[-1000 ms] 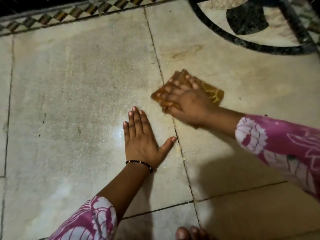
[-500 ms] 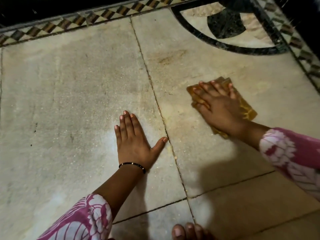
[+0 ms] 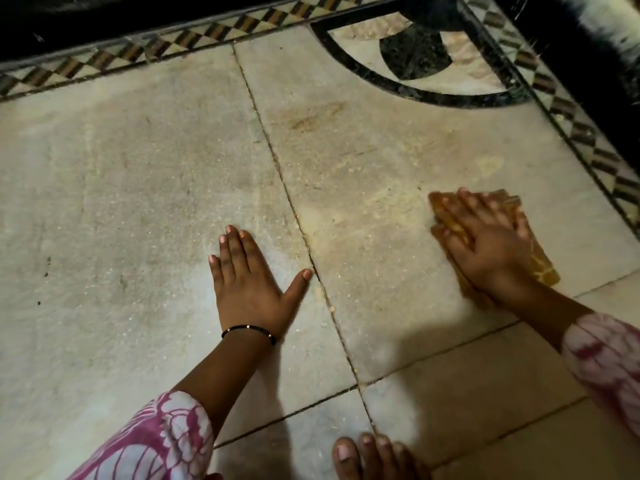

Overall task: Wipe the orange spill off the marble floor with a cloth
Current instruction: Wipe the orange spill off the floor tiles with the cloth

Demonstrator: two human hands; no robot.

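Observation:
My right hand (image 3: 485, 244) presses flat on a folded orange-brown cloth (image 3: 542, 268) on the right marble slab, fingers spread over it; the hand is motion-blurred. My left hand (image 3: 249, 282) lies flat and open on the left slab, palm down, thumb pointing toward the seam, a black bracelet at the wrist. A faint orange-brown smear (image 3: 308, 117) marks the marble floor (image 3: 121, 202) farther up, and pale yellowish residue (image 3: 381, 195) streaks the slab left of the cloth.
A checkered inlay border (image 3: 145, 50) runs along the top and down the right side (image 3: 585, 133). A black curved inlay pattern (image 3: 415, 57) fills the top right corner. My bare toes (image 3: 367, 455) show at the bottom edge. Dark floor seams cross the slabs.
My right hand has swept the cloth to the right and slightly toward me, away from the seam. The left hand has stayed planted. The view has shifted right.

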